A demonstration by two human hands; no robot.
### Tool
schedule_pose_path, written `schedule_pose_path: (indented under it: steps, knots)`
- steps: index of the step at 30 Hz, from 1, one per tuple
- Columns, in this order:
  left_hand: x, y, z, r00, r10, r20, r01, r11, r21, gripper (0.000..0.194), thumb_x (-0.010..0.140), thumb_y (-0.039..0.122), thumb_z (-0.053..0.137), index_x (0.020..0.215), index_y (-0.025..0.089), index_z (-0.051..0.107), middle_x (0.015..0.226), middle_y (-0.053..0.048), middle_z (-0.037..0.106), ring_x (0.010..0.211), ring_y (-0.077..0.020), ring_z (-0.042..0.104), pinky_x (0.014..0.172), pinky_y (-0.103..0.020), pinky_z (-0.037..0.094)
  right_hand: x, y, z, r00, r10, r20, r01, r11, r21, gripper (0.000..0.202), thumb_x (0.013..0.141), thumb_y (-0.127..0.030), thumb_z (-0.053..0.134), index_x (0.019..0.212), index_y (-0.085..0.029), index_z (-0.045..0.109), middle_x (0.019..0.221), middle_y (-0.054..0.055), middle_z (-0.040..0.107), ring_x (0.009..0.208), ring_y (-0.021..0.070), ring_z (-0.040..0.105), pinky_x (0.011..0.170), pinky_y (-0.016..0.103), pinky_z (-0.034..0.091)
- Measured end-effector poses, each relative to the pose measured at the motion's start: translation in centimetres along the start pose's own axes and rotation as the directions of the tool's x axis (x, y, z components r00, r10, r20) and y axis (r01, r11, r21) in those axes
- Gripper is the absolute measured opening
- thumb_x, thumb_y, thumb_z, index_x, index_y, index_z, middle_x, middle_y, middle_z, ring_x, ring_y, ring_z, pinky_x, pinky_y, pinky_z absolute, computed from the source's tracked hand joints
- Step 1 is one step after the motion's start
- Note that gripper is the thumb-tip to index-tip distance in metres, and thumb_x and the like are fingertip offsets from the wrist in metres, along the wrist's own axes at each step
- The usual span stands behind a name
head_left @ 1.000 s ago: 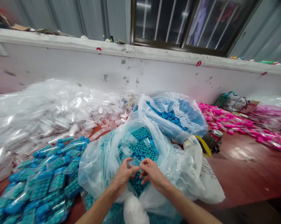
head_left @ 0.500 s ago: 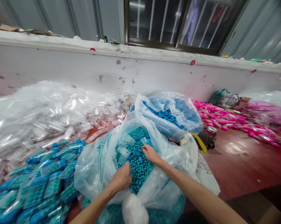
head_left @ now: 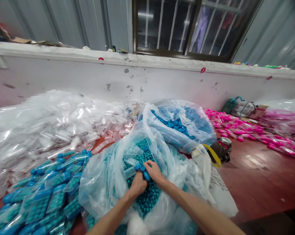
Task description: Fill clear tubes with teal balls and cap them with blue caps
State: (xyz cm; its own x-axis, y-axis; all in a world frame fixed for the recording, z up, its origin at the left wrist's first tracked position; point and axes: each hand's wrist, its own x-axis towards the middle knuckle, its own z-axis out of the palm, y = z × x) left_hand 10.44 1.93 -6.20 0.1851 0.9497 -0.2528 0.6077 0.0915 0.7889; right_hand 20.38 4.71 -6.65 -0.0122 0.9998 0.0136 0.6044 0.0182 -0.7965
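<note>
A large clear plastic bag [head_left: 122,156] stands open in front of me, filled with small turquoise beads [head_left: 153,194]. My left hand [head_left: 139,183] is closed over the beads, its fingertips against shiny blue caps [head_left: 146,176]. Meeting it from the right, my right hand [head_left: 154,170] pinches at the same cluster of caps. My fingers partly hide what lies between the two hands. Several clear, flat plastic tubes [head_left: 134,150] rest on the beads just beyond my left hand.
Bead-filled tubes with blue caps [head_left: 57,194] are heaped at the left, below a big pile of empty clear tubes [head_left: 51,120]. Behind is a bag of blue caps [head_left: 176,125]. Pink pieces [head_left: 235,125], a metal-lidded jar [head_left: 225,143] and a white sack [head_left: 218,186] lie right.
My hands have come together over the beads. The left moved up and right, the right moved slightly down and left, and the blue caps are now between them. The view shifted slightly.
</note>
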Motion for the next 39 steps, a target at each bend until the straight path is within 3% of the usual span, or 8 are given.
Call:
schedule_pose_path:
  steps: [5, 13, 16, 20, 24, 28, 34, 39]
  knots:
    - [0.1, -1.4, 0.3, 0.995, 0.066, -0.081, -0.09, 0.934, -0.345, 0.037, 0.066, 0.016, 0.052, 0.103, 0.015, 0.05, 0.088, -0.004, 0.063, 0.087, -0.0185, 0.056, 0.079, -0.028, 0.044, -1.6, -0.4, -1.2, 0.998, -0.028, 0.06, 0.023, 0.996, 0.083, 0.021, 0.078, -0.026, 0.045, 0.08, -0.016, 0.064, 0.081, 0.002, 0.066, 0.079, 0.0154, 0.059, 0.074, 0.024, 0.043]
    - [-0.9, -2.9, -0.5, 0.998, -0.005, -0.055, -0.035, 0.703, -0.71, 0.064, 0.056, 0.034, 0.067, 0.113, 0.016, 0.043, 0.087, -0.001, 0.058, 0.075, -0.0128, 0.053, 0.073, -0.024, 0.041, -2.1, 0.1, -4.4, 0.984, -0.05, 0.169, 0.046, 0.999, 0.026, 0.029, 0.079, -0.02, 0.042, 0.097, -0.017, 0.064, 0.102, 0.006, 0.065, 0.098, 0.0183, 0.056, 0.089, 0.031, 0.039]
    - [-0.9, -3.0, -0.4, 0.996, 0.036, -0.077, -0.076, 0.775, -0.628, 0.059, 0.058, 0.028, 0.064, 0.112, 0.015, 0.043, 0.087, -0.001, 0.058, 0.076, -0.014, 0.053, 0.076, -0.027, 0.041, -3.0, -0.3, -4.2, 0.959, -0.13, 0.253, 0.154, 0.985, -0.078, 0.032, 0.075, -0.016, 0.047, 0.102, -0.016, 0.063, 0.103, 0.007, 0.064, 0.098, 0.0198, 0.056, 0.09, 0.031, 0.037]
    - [-1.6, -2.7, -0.4, 0.975, 0.172, -0.14, -0.21, 0.923, -0.323, 0.056, 0.062, 0.012, 0.052, 0.117, 0.016, 0.041, 0.106, -0.006, 0.057, 0.098, -0.0189, 0.052, 0.091, -0.031, 0.036, -3.5, -0.3, -3.9, 0.918, -0.183, 0.352, 0.222, 0.972, -0.074, 0.038, 0.072, -0.01, 0.044, 0.106, -0.015, 0.06, 0.095, 0.006, 0.066, 0.087, 0.0175, 0.059, 0.08, 0.027, 0.042]
    - [-3.1, -2.0, -1.2, 0.97, 0.171, -0.173, -0.173, 0.985, 0.002, 0.069, 0.062, 0.006, 0.047, 0.13, 0.012, 0.031, 0.134, -0.013, 0.039, 0.124, -0.0229, 0.034, 0.1, -0.034, 0.026, -3.2, 0.2, -4.2, 0.902, -0.213, 0.375, 0.233, 0.972, -0.009, 0.038, 0.069, -0.008, 0.044, 0.1, -0.018, 0.064, 0.091, 0.001, 0.067, 0.083, 0.0158, 0.06, 0.078, 0.026, 0.044]
    - [-4.4, -1.4, -2.5, 0.983, 0.115, -0.142, -0.081, 0.97, 0.23, 0.044, 0.071, 0.014, 0.048, 0.115, 0.014, 0.046, 0.111, -0.012, 0.057, 0.107, -0.0232, 0.051, 0.09, -0.033, 0.035, -3.0, -0.3, -4.5, 0.907, -0.232, 0.351, 0.279, 0.956, -0.089, 0.037, 0.075, -0.009, 0.039, 0.101, -0.018, 0.064, 0.104, 0.005, 0.066, 0.097, 0.0173, 0.058, 0.089, 0.028, 0.039]
    - [-4.5, -1.1, -2.3, 0.973, 0.192, -0.127, -0.142, 0.935, 0.324, 0.02, 0.073, 0.016, 0.049, 0.092, 0.02, 0.054, 0.093, -0.005, 0.06, 0.092, -0.02, 0.054, 0.082, -0.028, 0.036, -4.4, -1.7, -4.4, 0.951, -0.112, 0.288, 0.192, 0.944, -0.267, 0.027, 0.084, -0.022, 0.039, 0.094, -0.019, 0.064, 0.096, 0.007, 0.067, 0.092, 0.0189, 0.059, 0.08, 0.028, 0.04]
    - [-3.4, -1.4, -2.4, 0.975, 0.17, -0.142, -0.151, 0.979, 0.137, 0.016, 0.07, 0.017, 0.05, 0.085, 0.02, 0.054, 0.082, -0.002, 0.059, 0.081, -0.0179, 0.053, 0.076, -0.027, 0.036, -6.6, -1.6, -3.7, 0.961, -0.049, 0.272, 0.199, 0.806, -0.558, 0.019, 0.083, -0.026, 0.046, 0.091, -0.017, 0.061, 0.093, 0.009, 0.064, 0.091, 0.0215, 0.058, 0.076, 0.029, 0.038]
